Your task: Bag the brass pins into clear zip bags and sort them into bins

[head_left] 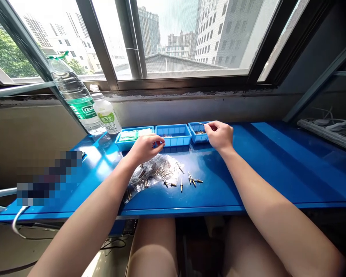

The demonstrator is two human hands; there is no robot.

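From where I stand, the two hands are well apart. The right hand (220,135) has thumb and finger pinched on a thin rod (201,123), most likely a rivet, held above the right bin (200,139) with its long axis nearly level and its free end pointing left, across the opening. The left hand (144,149) hangs, fingers curled, over the bag (170,165) and just beside the middle bin (175,142); whether it grips anything, I cannot tell. The loose rivets (181,187) lie on the surface (265,161), between the hands but closer to the person, some lengthwise, some crosswise; the bag is nearer the left hand, the right bin nearer the right
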